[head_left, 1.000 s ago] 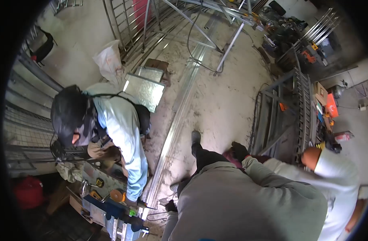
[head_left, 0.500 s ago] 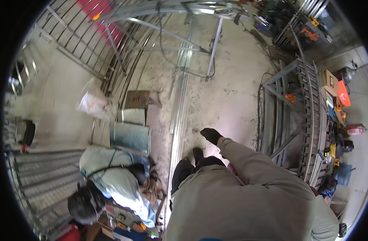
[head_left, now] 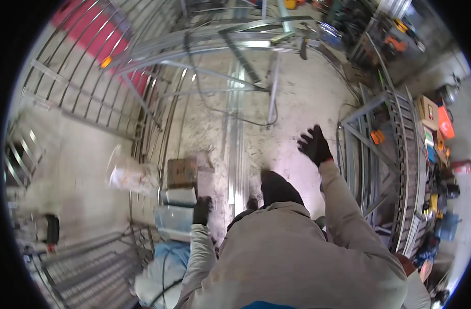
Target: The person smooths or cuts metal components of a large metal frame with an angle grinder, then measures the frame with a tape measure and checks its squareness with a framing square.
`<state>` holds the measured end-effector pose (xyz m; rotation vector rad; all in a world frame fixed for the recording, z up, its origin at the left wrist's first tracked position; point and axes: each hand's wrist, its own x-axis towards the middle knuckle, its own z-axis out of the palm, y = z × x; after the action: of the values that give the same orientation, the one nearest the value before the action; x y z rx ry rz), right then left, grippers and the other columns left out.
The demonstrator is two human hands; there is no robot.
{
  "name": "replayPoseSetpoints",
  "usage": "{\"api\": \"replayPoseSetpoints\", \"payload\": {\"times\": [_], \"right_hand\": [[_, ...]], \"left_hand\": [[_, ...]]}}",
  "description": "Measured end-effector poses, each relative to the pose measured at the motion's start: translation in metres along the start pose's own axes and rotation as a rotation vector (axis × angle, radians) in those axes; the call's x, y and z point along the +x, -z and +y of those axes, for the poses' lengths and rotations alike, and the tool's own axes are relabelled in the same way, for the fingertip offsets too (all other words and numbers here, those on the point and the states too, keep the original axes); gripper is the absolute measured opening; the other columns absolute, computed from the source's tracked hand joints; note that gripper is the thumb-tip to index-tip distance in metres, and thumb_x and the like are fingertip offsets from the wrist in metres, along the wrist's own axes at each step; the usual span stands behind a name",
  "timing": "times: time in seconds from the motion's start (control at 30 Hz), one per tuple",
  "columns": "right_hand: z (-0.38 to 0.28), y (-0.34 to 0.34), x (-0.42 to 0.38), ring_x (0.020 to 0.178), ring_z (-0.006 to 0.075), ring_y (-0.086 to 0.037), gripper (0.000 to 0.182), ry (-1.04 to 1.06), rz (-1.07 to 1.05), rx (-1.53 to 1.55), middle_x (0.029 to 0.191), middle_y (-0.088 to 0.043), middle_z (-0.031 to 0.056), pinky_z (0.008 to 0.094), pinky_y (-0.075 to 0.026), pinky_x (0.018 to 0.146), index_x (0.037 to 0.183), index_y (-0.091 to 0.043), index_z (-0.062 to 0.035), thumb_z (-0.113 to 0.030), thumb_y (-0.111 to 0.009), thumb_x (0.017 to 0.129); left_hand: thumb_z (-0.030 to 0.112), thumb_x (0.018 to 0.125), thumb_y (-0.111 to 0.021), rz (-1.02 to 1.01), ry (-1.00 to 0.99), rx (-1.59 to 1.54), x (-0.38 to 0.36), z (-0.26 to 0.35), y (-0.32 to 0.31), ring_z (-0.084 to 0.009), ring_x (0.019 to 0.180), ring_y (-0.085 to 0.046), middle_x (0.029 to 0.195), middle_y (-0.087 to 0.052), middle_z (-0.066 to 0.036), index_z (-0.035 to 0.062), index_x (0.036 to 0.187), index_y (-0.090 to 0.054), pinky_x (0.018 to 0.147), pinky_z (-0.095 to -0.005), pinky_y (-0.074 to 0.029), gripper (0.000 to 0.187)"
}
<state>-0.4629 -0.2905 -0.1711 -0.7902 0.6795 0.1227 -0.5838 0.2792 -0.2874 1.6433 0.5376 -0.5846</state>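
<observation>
My right hand [head_left: 315, 145], in a dark glove, is held out over the floor with its fingers spread and nothing in them. A frame of metal bars [head_left: 372, 110] stands just to its right. My left hand [head_left: 202, 210], also dark-gloved, hangs at my left side with loosely bent fingers and no object showing in it. It overlaps the edge of some metal sheets [head_left: 173, 219] in this view. Close beyond that hand lies a brown box-like piece [head_left: 182, 173]. My legs show below me, one knee [head_left: 279, 188] forward.
Long metal profiles [head_left: 239, 134] run along the floor ahead. A metal stand [head_left: 194, 64] with a hanging cable crosses the far side. Barred panels [head_left: 81, 72] stand at left, near a plastic bag [head_left: 130, 175]. A co-worker [head_left: 168, 262] bends at lower left. Tools and boxes [head_left: 428, 110] line the right.
My right hand has swung forward and right, its fingers now spread. My left hand has come into view. The view has moved forward, and the co-worker is now mostly hidden at the bottom.
</observation>
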Motion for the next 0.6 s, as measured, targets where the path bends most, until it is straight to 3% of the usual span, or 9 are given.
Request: {"api": "replayPoseSetpoints", "payload": {"times": [0.07,0.13,0.17,0.37,0.4,0.5,0.53,0.57,0.6], "right_hand": [[-0.057,-0.023,0.046,0.120,0.0384,-0.061,0.074,0.116,-0.071,0.025,0.141,-0.057,0.0152,0.0564,-0.050,0.103,0.145,-0.048,-0.0162,-0.070,-0.065,0.097],[-0.117,-0.046,0.092,0.119,0.0373,-0.061,0.067,0.201,-0.123,0.040,0.136,-0.059,0.0136,0.0560,-0.049,0.103,0.138,-0.051,-0.0172,-0.067,-0.067,0.097],[-0.144,-0.058,0.116,0.119,0.0364,-0.061,0.065,0.227,-0.120,0.047,0.135,-0.059,0.0126,0.0556,-0.049,0.103,0.137,-0.051,-0.0181,-0.066,-0.068,0.097],[-0.265,-0.103,0.251,0.110,0.0302,-0.062,0.061,0.289,0.101,-0.271,0.145,-0.058,0.0097,0.0495,-0.049,0.097,0.152,-0.054,-0.0397,-0.064,-0.067,0.097],[-0.279,-0.110,0.267,0.088,0.0204,-0.058,0.063,0.283,0.099,-0.310,0.123,-0.062,0.0041,0.0394,-0.050,0.074,0.138,-0.060,-0.0295,-0.066,-0.076,0.089],[-0.291,-0.125,0.326,0.092,0.0214,-0.070,0.048,0.364,0.050,-0.371,0.112,-0.067,0.0096,0.0368,-0.056,0.066,0.123,-0.067,-0.0170,-0.060,-0.067,0.101],[-0.302,-0.094,0.376,0.079,0.0188,-0.068,0.044,0.195,-0.107,-0.415,0.091,-0.068,0.0073,0.0354,-0.055,0.064,0.113,-0.071,-0.0114,-0.054,-0.061,0.105],[-0.302,-0.132,0.343,0.065,0.0160,-0.064,0.039,0.135,-0.010,-0.481,0.072,-0.063,0.0021,0.0335,-0.053,0.061,0.101,-0.073,-0.0100,-0.046,-0.061,0.107],[-0.290,-0.118,0.373,0.062,0.0152,-0.061,0.035,0.326,-0.083,-0.488,0.072,-0.062,0.0006,0.0331,-0.051,0.058,0.093,-0.072,-0.0112,-0.042,-0.061,0.107]], "left_hand": [[0.034,0.109,-0.058,0.065,-0.072,-0.107,0.039,0.084,0.000,-0.0103,0.072,-0.063,0.083,-0.066,0.002,0.0136,0.107,-0.070,0.060,-0.0291,-0.048,0.023],[0.042,0.105,-0.058,-0.301,-0.038,-0.496,0.103,0.127,0.030,-0.0114,0.074,-0.063,0.086,-0.067,0.000,0.0115,0.105,-0.070,0.066,-0.0287,-0.050,0.033],[0.037,0.103,-0.064,0.051,-0.256,-0.144,0.064,0.199,-0.012,-0.0110,0.075,-0.064,0.086,-0.067,0.000,0.0107,0.104,-0.070,0.068,-0.0288,-0.051,0.027],[0.028,0.102,-0.066,0.049,-0.317,-0.020,0.093,0.293,-0.045,-0.0128,0.085,-0.069,0.097,-0.075,-0.004,0.0058,0.109,-0.072,0.077,-0.0299,-0.053,0.024],[0.027,0.102,-0.066,0.048,-0.320,0.018,0.095,0.304,-0.050,-0.0132,0.086,-0.069,0.098,-0.076,-0.005,0.0046,0.111,-0.072,0.078,-0.0297,-0.053,0.025],[0.022,0.102,-0.065,0.132,-0.205,0.117,0.092,0.336,-0.061,-0.0148,0.087,-0.068,0.097,-0.075,-0.006,0.0029,0.114,-0.074,0.080,-0.0316,-0.053,0.024],[0.020,0.101,-0.065,0.164,-0.225,0.077,0.091,0.340,-0.061,-0.0164,0.086,-0.068,0.095,-0.074,-0.006,0.0028,0.112,-0.073,0.080,-0.0332,-0.053,0.022],[0.018,0.100,-0.065,0.198,-0.243,0.030,0.090,0.343,-0.062,-0.0179,0.084,-0.068,0.092,-0.073,-0.006,0.0026,0.111,-0.073,0.081,-0.0349,-0.053,0.020],[0.015,0.099,-0.065,0.228,-0.254,-0.012,0.090,0.345,-0.061,-0.0194,0.083,-0.068,0.090,-0.072,-0.006,0.0025,0.110,-0.072,0.081,-0.0365,-0.053,0.018]]}}
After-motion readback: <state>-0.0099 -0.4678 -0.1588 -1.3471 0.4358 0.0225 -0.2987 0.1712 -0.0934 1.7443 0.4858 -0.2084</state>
